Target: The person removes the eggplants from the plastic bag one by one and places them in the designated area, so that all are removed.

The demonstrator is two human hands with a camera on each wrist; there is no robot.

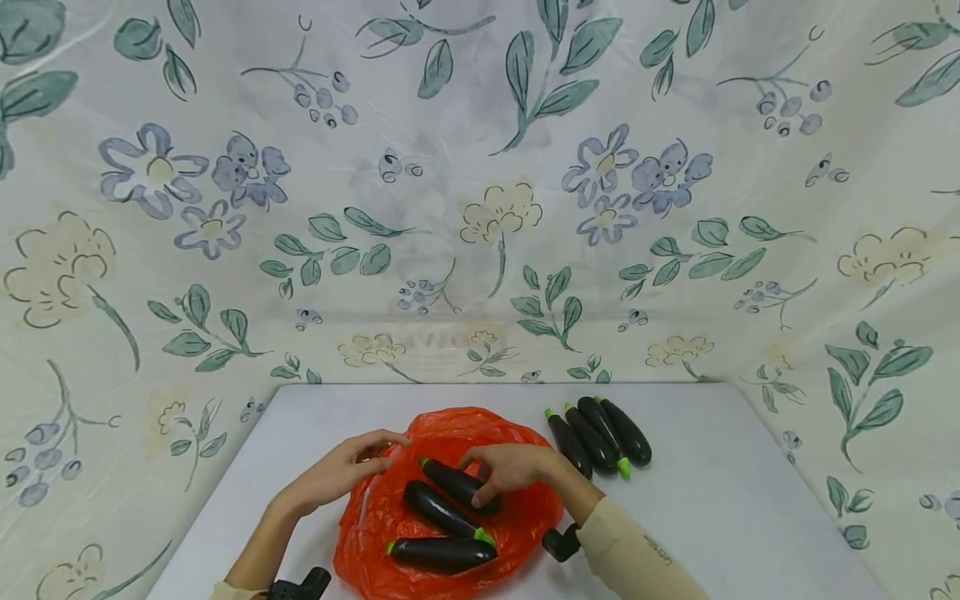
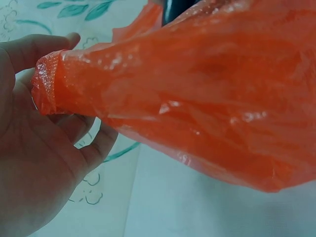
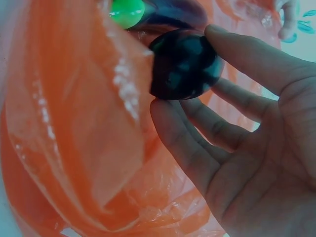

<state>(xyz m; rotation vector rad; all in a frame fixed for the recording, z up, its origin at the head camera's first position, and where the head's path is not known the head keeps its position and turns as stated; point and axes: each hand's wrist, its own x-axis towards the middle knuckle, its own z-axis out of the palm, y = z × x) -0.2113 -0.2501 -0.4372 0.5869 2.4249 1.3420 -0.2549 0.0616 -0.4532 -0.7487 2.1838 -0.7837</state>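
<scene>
An orange-red plastic bag (image 1: 525, 508) lies spread open on the white table, with dark eggplants on it. My right hand (image 1: 513, 467) pinches one eggplant (image 1: 450, 479) near its rounded end, thumb on one side and fingers on the other; the right wrist view shows that glossy end (image 3: 187, 64) between them. Below it on the bag lie a second eggplant (image 1: 438, 507), its green stem to the right, and a third eggplant (image 1: 442, 555), its stem to the left. At the bag's upper left edge, my left hand (image 1: 341, 471) holds the gathered rim (image 2: 47, 81) between thumb and fingers.
Several more eggplants (image 1: 600, 437) lie side by side on the table, right of the bag and behind the right forearm. The white table (image 1: 720, 500) ends at the back against a floral sheet (image 1: 450, 317).
</scene>
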